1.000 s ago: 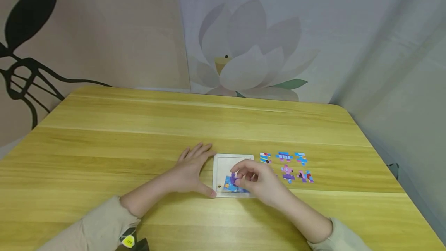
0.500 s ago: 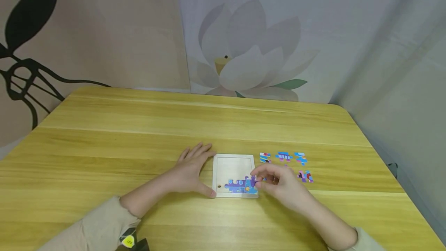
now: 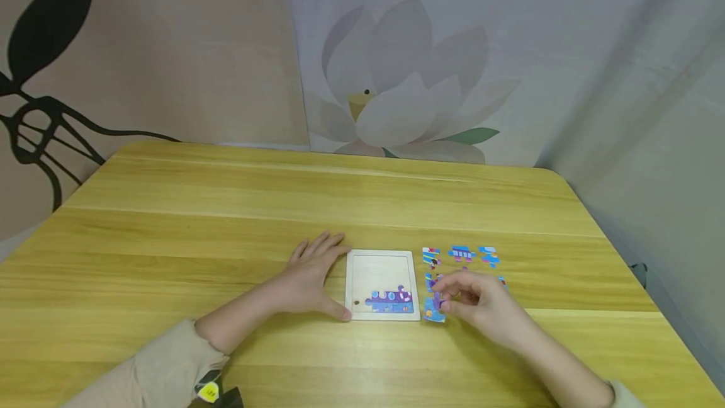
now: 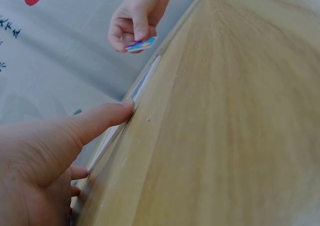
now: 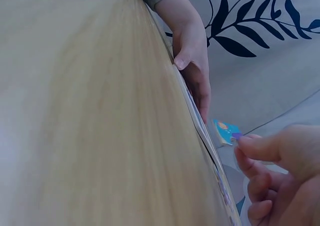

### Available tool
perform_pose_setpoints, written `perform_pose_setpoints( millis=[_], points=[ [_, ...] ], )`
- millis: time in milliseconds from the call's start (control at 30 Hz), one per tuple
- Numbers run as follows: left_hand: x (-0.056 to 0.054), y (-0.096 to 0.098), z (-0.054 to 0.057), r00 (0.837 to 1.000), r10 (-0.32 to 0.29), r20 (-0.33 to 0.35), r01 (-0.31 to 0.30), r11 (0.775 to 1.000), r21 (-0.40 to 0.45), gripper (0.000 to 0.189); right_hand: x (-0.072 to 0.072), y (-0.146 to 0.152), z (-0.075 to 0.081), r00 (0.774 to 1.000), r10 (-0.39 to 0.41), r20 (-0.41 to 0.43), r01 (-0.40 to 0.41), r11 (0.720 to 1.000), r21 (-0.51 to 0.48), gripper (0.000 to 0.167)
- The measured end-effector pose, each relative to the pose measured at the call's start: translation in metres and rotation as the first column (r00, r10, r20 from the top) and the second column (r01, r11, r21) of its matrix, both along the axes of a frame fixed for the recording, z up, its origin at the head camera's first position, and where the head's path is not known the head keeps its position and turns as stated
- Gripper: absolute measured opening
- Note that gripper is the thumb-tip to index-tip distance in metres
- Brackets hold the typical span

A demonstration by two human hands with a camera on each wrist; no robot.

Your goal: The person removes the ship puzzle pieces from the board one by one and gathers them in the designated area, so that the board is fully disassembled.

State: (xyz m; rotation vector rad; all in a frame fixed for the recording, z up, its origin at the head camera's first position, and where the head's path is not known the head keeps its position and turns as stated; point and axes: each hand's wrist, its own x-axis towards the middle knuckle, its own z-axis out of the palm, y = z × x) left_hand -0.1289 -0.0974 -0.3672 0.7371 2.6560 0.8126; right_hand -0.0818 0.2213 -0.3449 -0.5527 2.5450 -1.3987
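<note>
My right hand (image 3: 487, 307) pinches a blue-and-purple jigsaw puzzle piece (image 3: 434, 313) between thumb and fingers. In the right wrist view, that puzzle piece (image 5: 226, 130) shows an orange spot and is raised off the table. It hangs just right of a pale wooden puzzle tray (image 3: 378, 272). Several joined purple-and-blue pieces (image 3: 391, 301) lie along the tray's lower right. My left hand (image 3: 308, 279) lies spread at the tray's left side, thumb at the near corner and forefinger by the far corner. In the left wrist view, the thumb (image 4: 107, 121) touches the tray's edge.
Several loose puzzle pieces (image 3: 462, 253) lie on the wooden table (image 3: 226, 200) to the right of the tray, some hidden behind my right hand. A small brown spot (image 3: 356, 302) marks the tray floor. A printed curtain (image 3: 419, 80) hangs behind the table.
My right hand has carried the held piece rightward from above the tray's lower left to beyond its right edge. The joined pieces have come into fuller view. My left hand stays put.
</note>
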Motion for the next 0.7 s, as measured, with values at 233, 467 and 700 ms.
perform_pose_setpoints(
  millis=[233, 467, 700],
  points=[
    [-0.0005, -0.0009, 0.0, 1.0, -0.004, -0.007, 0.004, 1.0, 0.002, 0.115, -0.0002, 0.0073, -0.0021, 0.998, -0.007, 0.055, 0.006, 1.0, 0.031, 0.019],
    [-0.0004, 0.0, 0.0016, 1.0, -0.007, -0.003, 0.007, 1.0, 0.0, 0.115, -0.0015, 0.0092, -0.0061, 0.999, -0.035, 0.028, 0.032, 0.995, 0.098, 0.019],
    [-0.0004, -0.0005, 0.0011, 1.0, -0.008, -0.002, 0.008, 1.0, -0.002, 0.115, -0.0008, 0.0065, -0.009, 0.998, -0.036, -0.042, 0.043, 0.983, 0.177, 0.019]
  ],
)
